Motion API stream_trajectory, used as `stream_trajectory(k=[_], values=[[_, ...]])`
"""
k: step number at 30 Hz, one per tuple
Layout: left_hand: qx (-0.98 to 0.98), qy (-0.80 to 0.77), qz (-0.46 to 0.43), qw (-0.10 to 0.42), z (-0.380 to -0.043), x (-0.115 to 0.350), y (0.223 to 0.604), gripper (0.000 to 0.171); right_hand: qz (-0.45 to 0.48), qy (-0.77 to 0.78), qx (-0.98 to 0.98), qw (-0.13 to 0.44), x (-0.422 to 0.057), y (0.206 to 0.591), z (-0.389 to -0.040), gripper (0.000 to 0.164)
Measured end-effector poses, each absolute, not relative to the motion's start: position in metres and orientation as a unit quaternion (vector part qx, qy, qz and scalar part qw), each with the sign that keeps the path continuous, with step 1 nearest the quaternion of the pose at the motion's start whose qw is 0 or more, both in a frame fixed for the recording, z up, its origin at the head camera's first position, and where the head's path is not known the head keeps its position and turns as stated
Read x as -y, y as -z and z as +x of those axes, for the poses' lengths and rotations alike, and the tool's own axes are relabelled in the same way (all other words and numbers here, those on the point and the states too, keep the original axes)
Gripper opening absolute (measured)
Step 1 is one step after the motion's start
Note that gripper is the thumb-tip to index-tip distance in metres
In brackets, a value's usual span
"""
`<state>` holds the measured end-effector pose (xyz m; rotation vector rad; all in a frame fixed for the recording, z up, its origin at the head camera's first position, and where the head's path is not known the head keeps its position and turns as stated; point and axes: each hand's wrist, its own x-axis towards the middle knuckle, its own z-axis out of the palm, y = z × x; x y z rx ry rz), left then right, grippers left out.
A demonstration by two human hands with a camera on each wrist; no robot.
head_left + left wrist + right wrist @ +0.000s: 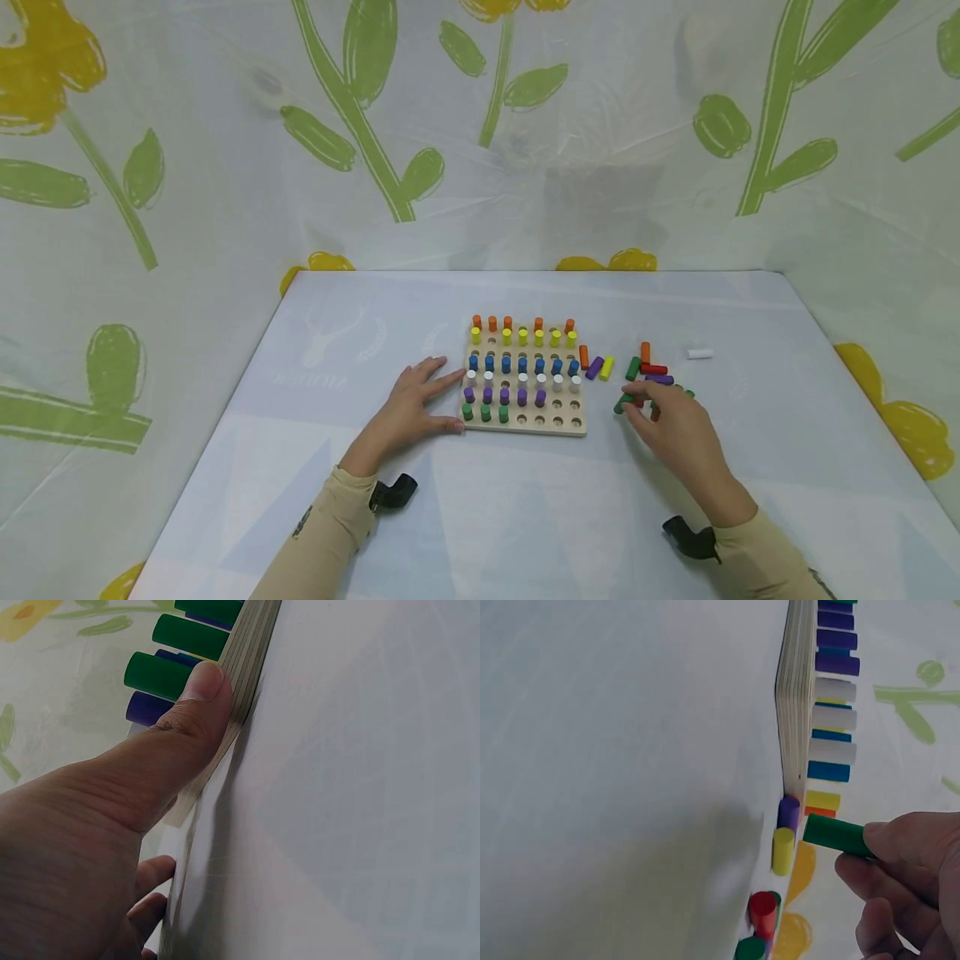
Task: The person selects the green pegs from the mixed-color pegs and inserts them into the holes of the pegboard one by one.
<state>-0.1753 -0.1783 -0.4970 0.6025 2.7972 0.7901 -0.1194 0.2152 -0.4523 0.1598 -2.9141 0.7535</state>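
A wooden pegboard [525, 430] lies on the table, with rows of orange, yellow, blue, white, purple and green pegs standing in it. Round holes show to the right of the three green pegs [486, 413] in the front row. My left hand [408, 412] has its fingers spread at the board's left side; in the left wrist view the thumb [191, 712] rests on the edge beside a green peg [157, 675]. To the right of the board, my right hand [678, 425] pinches a green peg [834, 834] between thumb and fingers, held above the table.
Loose pegs lie right of the board: orange [583, 357], purple [594, 368], yellow [607, 368], red [654, 369] and several more, some partly behind my right hand. A white peg [700, 354] lies farther right. A flower-patterned curtain [480, 200] surrounds the table [345, 533].
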Motion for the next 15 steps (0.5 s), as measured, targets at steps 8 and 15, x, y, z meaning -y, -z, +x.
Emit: stream_trajectory(k=[8,15], values=[[-0.938,-0.27,0.204,0.082,-0.174,0.179,0.496,0.092,0.056,-0.245,0.967,0.048,-0.201,0.45,-0.119,0.025],[-0.937,-0.268,0.215,0.071,-0.175,0.179,0.497,0.091,0.065,-0.25,0.965,0.052,-0.191,0.45,-0.119,0.024]])
